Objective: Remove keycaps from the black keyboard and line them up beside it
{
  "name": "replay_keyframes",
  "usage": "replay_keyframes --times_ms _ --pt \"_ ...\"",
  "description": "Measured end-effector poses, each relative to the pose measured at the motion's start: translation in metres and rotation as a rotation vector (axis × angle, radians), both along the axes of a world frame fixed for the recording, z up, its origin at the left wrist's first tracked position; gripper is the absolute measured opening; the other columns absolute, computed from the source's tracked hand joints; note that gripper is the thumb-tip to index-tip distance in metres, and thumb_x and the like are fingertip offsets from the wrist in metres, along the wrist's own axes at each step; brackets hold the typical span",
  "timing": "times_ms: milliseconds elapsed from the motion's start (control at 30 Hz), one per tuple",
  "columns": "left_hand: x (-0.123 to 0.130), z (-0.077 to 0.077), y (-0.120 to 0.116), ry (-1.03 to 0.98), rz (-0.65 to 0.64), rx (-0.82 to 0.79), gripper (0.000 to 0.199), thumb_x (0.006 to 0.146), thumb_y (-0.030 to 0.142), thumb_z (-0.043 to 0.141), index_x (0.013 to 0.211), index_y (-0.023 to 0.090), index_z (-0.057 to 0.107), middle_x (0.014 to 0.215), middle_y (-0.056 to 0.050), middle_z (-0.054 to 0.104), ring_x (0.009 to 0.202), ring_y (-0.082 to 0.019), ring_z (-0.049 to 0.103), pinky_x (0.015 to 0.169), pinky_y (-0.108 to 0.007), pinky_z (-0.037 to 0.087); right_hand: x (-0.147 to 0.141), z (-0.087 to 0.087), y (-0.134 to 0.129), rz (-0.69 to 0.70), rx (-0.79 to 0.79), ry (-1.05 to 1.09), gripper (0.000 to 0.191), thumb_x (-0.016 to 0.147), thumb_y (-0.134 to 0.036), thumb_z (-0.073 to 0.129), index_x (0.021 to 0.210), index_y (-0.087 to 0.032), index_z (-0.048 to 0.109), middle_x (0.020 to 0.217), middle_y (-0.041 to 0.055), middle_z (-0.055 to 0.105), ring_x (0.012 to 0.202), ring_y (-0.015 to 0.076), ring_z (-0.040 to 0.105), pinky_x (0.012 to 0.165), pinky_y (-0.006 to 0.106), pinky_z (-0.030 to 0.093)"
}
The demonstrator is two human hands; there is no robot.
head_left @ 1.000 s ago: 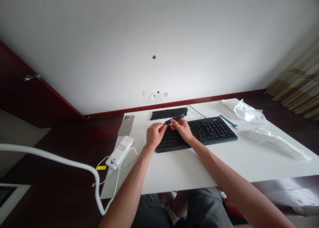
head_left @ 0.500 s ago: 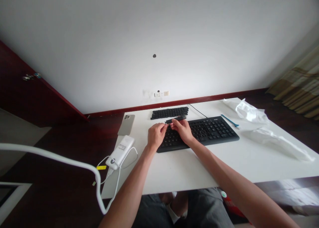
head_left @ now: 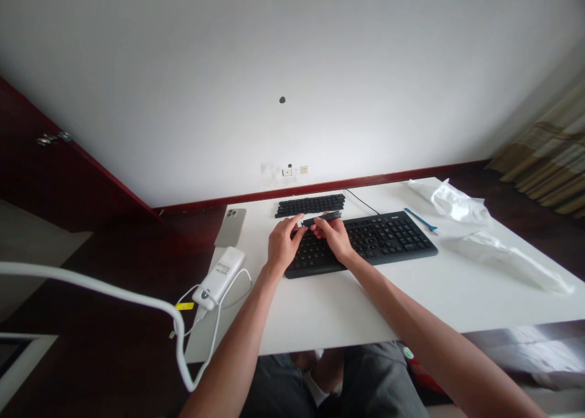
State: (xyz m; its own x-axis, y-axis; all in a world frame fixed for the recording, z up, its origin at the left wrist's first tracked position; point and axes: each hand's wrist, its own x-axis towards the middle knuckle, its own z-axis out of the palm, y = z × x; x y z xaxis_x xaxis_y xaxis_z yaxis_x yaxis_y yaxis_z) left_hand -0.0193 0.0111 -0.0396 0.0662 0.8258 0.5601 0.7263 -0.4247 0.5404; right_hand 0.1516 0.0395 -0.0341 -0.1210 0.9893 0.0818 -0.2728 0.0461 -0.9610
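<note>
Black and slim, the tool [head_left: 328, 217] sits in the right hand [head_left: 336, 238], above the upper left part of the large keyboard [head_left: 388, 238] and just short of the small keyboard [head_left: 311, 206] behind it. The right hand grasps it between thumb and fingers, much as it did half a second ago.

The change is in the left hand [head_left: 281, 244]: earlier its thumb and forefinger were pinched together at the tool's left end; now the forefinger stretches up and away from the thumb, leaving a gap by that end. Whether those fingertips touch the tool or hold anything small is impossible to tell.

Around the hands, the layout on the desk [head_left: 329, 314] matches the earlier frame, with only a slight shift of the view. The phone [head_left: 231, 228] and power bank [head_left: 222, 275] lie to the left, the blue stick [head_left: 420, 220] lies just beside the large keyboard's right end, and two plastic bags [head_left: 461, 205] rest farther right.
</note>
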Motion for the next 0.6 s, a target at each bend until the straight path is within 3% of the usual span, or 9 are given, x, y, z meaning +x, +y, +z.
replay_keyframes --times_ms 133,600 --pt "-0.0003 0.0027 -0.0011 0.031 -0.047 0.060 0.026 0.104 0.033 0.059 0.125 0.025 0.070 0.104 -0.005 0.071 0.101 -0.020 0.065 0.091 -0.032 0.053 0.0019 -0.0020 0.0023 0.004 0.014 -0.024 0.034 0.083 -0.048 0.076 0.073 -0.021 0.058 0.070 0.0024 0.068 0.060 0.0145 0.056 0.056 0.029 0.044" --pt "-0.0015 0.0043 0.0003 0.023 -0.062 0.059 0.019 0.099 0.031 0.067 0.116 0.023 0.071 0.099 -0.004 0.072 0.096 -0.020 0.064 0.088 -0.033 0.052 0.0034 -0.0025 0.0035 -0.002 0.031 -0.085 0.031 0.085 -0.046 0.072 0.072 -0.021 0.059 0.068 0.0022 0.066 0.058 0.0143 0.054 0.057 0.029 0.044"
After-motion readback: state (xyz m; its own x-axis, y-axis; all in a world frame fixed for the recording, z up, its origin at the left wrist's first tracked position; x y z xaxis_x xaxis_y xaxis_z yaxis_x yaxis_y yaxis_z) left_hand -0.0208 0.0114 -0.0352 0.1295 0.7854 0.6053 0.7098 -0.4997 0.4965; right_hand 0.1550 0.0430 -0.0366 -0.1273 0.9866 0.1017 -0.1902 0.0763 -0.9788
